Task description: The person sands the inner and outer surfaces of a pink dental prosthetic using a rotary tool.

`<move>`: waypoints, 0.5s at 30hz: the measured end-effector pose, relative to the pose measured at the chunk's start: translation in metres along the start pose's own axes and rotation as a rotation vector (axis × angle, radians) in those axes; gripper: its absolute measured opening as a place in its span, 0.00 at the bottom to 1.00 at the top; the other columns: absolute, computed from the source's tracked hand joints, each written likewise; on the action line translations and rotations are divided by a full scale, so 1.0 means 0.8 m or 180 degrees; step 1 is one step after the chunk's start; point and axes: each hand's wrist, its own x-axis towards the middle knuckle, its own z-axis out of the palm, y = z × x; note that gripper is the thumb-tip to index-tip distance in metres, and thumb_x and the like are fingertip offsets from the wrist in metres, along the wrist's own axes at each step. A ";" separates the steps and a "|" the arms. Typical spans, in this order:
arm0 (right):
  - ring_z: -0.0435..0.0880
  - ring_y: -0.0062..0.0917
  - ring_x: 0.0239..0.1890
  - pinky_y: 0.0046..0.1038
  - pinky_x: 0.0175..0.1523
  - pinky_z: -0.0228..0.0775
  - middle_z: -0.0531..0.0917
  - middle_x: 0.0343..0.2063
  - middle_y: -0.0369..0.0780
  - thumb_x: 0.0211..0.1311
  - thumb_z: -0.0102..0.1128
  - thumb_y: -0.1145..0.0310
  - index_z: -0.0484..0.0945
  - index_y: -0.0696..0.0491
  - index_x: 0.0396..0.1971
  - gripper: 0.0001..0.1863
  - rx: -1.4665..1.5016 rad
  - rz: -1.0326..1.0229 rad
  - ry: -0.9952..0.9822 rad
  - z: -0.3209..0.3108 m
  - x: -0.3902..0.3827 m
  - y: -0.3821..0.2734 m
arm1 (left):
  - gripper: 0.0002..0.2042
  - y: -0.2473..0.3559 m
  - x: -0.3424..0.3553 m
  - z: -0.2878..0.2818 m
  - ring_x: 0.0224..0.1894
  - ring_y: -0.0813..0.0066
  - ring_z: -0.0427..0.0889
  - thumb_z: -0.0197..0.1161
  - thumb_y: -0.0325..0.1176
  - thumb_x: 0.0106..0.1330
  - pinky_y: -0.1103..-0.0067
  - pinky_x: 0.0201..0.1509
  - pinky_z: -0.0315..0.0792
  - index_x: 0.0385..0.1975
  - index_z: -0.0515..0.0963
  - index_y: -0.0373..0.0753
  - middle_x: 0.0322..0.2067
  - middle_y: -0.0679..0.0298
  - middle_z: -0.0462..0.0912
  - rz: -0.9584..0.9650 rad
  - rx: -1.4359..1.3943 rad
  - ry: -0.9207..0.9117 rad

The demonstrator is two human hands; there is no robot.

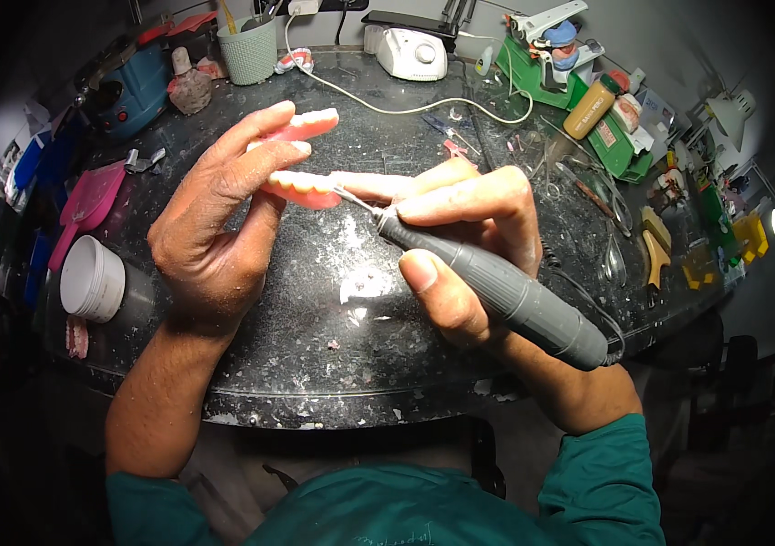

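A pink denture with pale teeth (pixel 304 191) is pinched by my left hand (pixel 216 218), its fingers closed around the plate above the bench. The denture curves like a horseshoe, and part of it is hidden behind my fingers. In my right hand (pixel 474 214) is a dark grey rotary handpiece (pixel 519 296), gripped like a pen. Its thin metal bur (pixel 355 198) points left and meets the near right end of the denture; whether it spins cannot be told. My right fingertips reach close to the denture's edge.
A white control box with a dial (pixel 412 56) stands at the back, with a pale cord across the bench. At left are a white tub (pixel 93 278), a pink dustpan (pixel 96 196) and another row of teeth (pixel 76 338). Metal hand tools (pixel 592 193) and a yellow-brown bottle (pixel 591 107) lie right.
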 end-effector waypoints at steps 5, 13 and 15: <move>0.84 0.29 0.39 0.29 0.47 0.76 0.84 0.38 0.52 0.51 0.63 0.83 0.73 0.62 0.44 0.18 0.0110 -0.0119 0.0048 0.004 0.000 0.003 | 0.15 0.000 0.000 -0.006 0.56 0.51 0.83 0.55 0.09 0.64 0.79 0.46 0.83 0.48 0.80 0.27 0.58 0.41 0.77 0.0168 0.0038 -0.0169; 0.85 0.30 0.41 0.29 0.48 0.76 0.83 0.38 0.50 0.52 0.64 0.82 0.73 0.62 0.45 0.19 -0.0010 -0.0107 -0.0054 0.000 0.000 -0.001 | 0.18 0.009 0.003 -0.001 0.56 0.55 0.84 0.60 0.07 0.56 0.70 0.58 0.79 0.45 0.83 0.28 0.54 0.42 0.81 0.0071 0.0073 0.0026; 0.85 0.31 0.42 0.29 0.48 0.76 0.83 0.39 0.50 0.53 0.64 0.82 0.73 0.62 0.45 0.18 0.0020 -0.0094 -0.0110 -0.002 0.000 -0.001 | 0.18 0.010 0.003 -0.002 0.56 0.54 0.84 0.60 0.07 0.56 0.69 0.59 0.79 0.45 0.83 0.28 0.54 0.42 0.81 0.0075 0.0064 0.0029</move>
